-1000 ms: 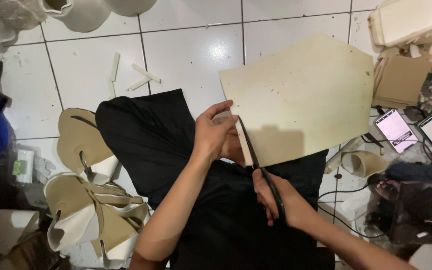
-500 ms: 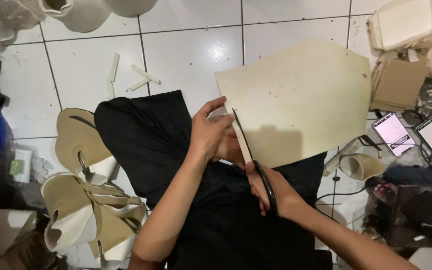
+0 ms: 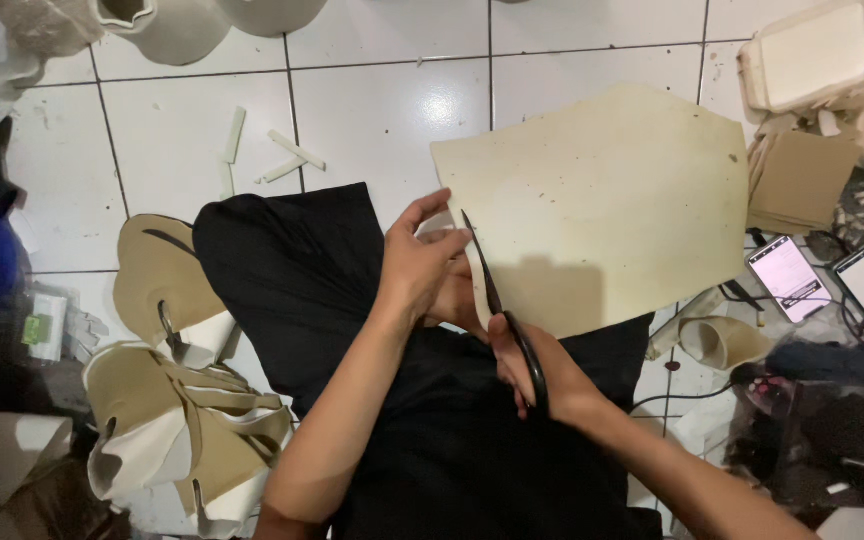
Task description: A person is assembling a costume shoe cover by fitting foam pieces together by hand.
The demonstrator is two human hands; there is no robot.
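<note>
A large cream sheet (image 3: 612,200) of stiff material is held over my lap, above black trousers (image 3: 302,280). My left hand (image 3: 417,265) pinches the sheet's left edge, fingers curled around a narrow strip beside the cut. Black scissors (image 3: 502,310) run up into the sheet from its lower left edge, blades pointing away from me. My right hand (image 3: 537,370) grips the scissor handles just below the sheet.
Cut beige sole-shaped pieces (image 3: 167,400) lie piled at lower left on the white tiled floor (image 3: 372,110). Small offcut strips (image 3: 272,160) lie ahead. A stack of brown sheets (image 3: 802,180) and two lit phones (image 3: 832,280) sit on the right among cables.
The sheet has shifted slightly left and toward me. The scissors have advanced further up into it, and my right hand has followed.
</note>
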